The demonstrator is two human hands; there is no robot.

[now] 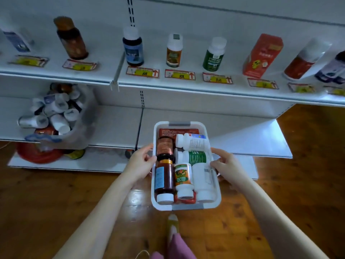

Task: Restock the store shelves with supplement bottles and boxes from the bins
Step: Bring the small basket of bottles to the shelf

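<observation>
I hold a small white bin (186, 206) in front of me, above the wooden floor. My left hand (140, 161) grips its left rim and my right hand (226, 163) grips its right rim. Inside lie several supplement bottles: two brown ones (165, 176) on the left, white ones (190, 141) with green, orange and plain labels, and a red box (178, 131) at the far end. The upper shelf (168, 86) carries single bottles spaced apart, a red box (262, 55) and price tags (180, 74).
A clear bin (78, 126) heaped with white-capped bottles sits on the lower shelf at left. Under it are a red round object (39, 153) and a yellow item (75, 153). My foot (173, 227) shows below the bin.
</observation>
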